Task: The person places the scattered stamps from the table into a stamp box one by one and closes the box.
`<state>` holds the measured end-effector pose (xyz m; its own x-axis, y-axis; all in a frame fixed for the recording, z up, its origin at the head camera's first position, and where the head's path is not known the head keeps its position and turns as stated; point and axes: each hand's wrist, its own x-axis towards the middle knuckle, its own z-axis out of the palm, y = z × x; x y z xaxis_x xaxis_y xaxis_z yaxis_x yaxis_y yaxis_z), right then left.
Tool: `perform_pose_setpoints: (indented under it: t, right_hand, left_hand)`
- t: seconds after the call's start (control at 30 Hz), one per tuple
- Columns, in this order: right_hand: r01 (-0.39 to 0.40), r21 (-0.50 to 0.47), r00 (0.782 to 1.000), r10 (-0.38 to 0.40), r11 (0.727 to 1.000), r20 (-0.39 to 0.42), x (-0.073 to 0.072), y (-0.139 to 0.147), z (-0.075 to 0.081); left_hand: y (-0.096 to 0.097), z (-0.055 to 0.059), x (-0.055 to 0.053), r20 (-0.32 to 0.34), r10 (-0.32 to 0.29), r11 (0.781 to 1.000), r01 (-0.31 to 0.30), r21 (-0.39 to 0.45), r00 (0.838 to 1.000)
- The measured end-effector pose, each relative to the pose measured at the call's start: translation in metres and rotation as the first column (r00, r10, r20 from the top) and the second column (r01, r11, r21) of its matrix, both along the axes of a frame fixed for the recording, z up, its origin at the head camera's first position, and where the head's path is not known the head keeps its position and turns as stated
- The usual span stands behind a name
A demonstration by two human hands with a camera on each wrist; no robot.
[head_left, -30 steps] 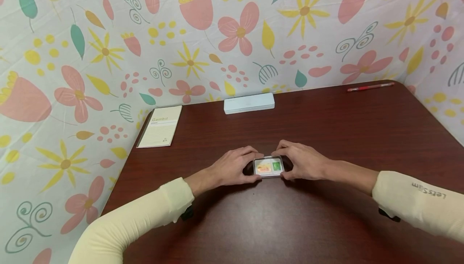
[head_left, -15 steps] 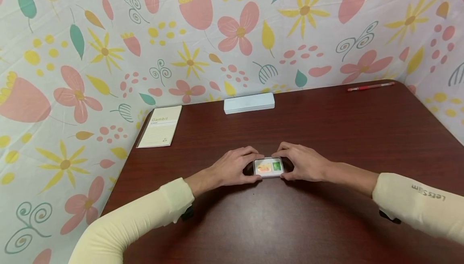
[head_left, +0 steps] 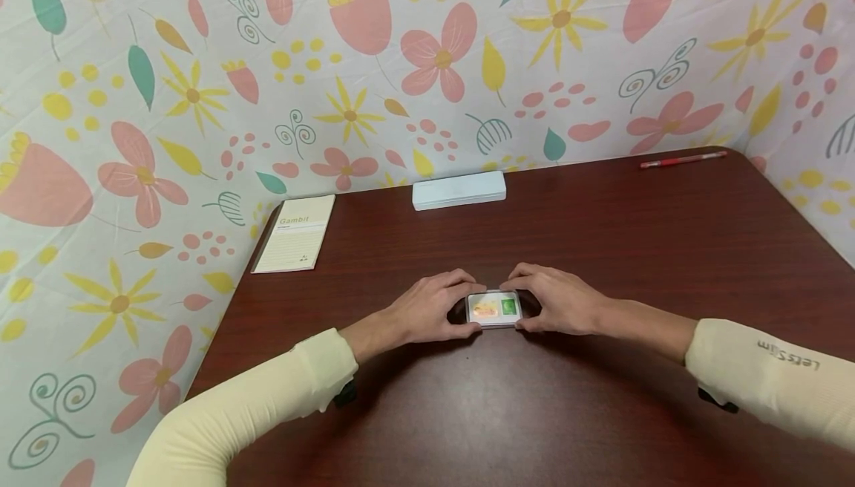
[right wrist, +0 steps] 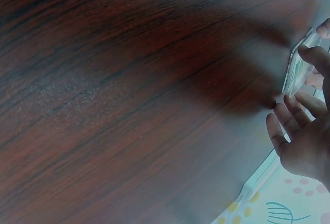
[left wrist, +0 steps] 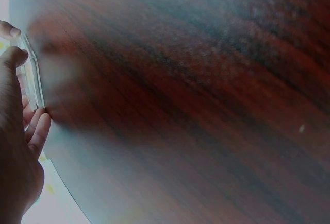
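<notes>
A small clear rectangular case (head_left: 493,309), with an orange-yellow picture and a green square on its white face, is held between both hands at the middle of the table. My left hand (head_left: 430,307) grips its left end, thumb at the near edge and fingers at the far edge. On the opposite end, my right hand (head_left: 557,300) pinches it the same way. In the left wrist view, the case (left wrist: 34,77) shows its clear edge between thumb and fingers. The right wrist view also shows the case (right wrist: 296,72) edge-on; its contents are hard to make out there.
A cream notepad (head_left: 294,234) marked "Gambit" lies at the table's left edge. The pale blue flat box (head_left: 459,190) stands at the back, against the floral cloth (head_left: 427,64). At the far right corner is a red pen (head_left: 683,160). Dark brown wood forms the tabletop (head_left: 494,413).
Both hands keep their grip and stay almost still. Only a very slight leftward shift of the case and the right hand can be seen.
</notes>
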<state>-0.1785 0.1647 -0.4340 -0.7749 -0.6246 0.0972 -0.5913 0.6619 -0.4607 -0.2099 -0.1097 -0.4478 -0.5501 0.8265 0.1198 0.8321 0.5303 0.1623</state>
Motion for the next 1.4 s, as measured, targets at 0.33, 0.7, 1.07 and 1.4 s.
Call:
perform_pose_setpoints:
  t: [0.33,0.7,1.07,1.4]
  right_hand:
    - [0.0,0.003,1.0,0.0,1.0,-0.005,0.0004,-0.0007,0.0004]
    - [0.002,0.015,1.0,-0.002,1.0,-0.001,0.001,-0.0014,-0.0005]
    - [-0.003,0.017,1.0,0.003,1.0,0.007,0.0003,-0.0012,-0.0003]
    - [0.0,0.015,1.0,0.0,1.0,0.026,-0.0002,-0.0019,0.001]
  left_hand:
    - [-0.0012,-0.0003,0.0003,0.011,0.006,1.0,-0.006,-0.005,1.0]
    - [-0.0017,-0.0013,-0.0005,0.002,-0.002,1.0,0.002,-0.003,1.0]
    - [-0.0018,0.0009,0.0007,0.0,-0.007,1.0,0.007,-0.007,1.0]
    - [-0.0002,0.0032,0.0003,0.038,0.025,0.999,-0.024,-0.022,0.999]
